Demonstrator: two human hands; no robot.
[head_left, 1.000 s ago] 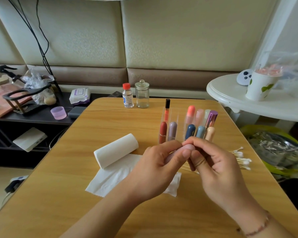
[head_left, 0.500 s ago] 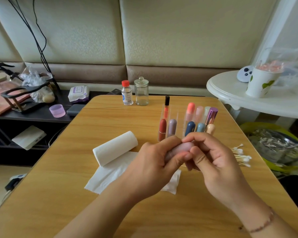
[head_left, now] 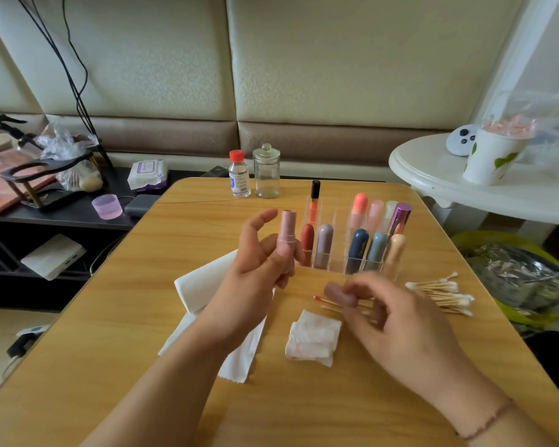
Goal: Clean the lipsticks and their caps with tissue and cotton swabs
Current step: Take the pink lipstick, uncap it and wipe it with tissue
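Note:
My left hand [head_left: 262, 262] holds an uncapped pink lipstick [head_left: 287, 229] upright between thumb and fingers, the index finger lifted. My right hand [head_left: 391, 314] pinches its mauve cap [head_left: 339, 294] low over the table, just above two used cotton swabs [head_left: 328, 303]. A folded, faintly stained tissue [head_left: 313, 340] lies in front of the cap. A clear organizer [head_left: 323, 269] behind my hands holds several capped lipsticks. A pile of clean cotton swabs [head_left: 442, 293] lies to the right. A tissue roll [head_left: 197, 290] with an unrolled sheet lies under my left forearm.
A red-capped bottle [head_left: 239, 174] and a glass jar [head_left: 266, 171] stand at the wooden table's [head_left: 304, 414] far edge. A white round table [head_left: 433, 185] with a paper cup [head_left: 494, 156] is at the right. A dark shelf [head_left: 62, 211] with clutter sits left.
The hands have pulled apart: the cap has come off in my right hand, which moved down and right, while my left hand raised the uncapped lipstick. The folded tissue is now uncovered.

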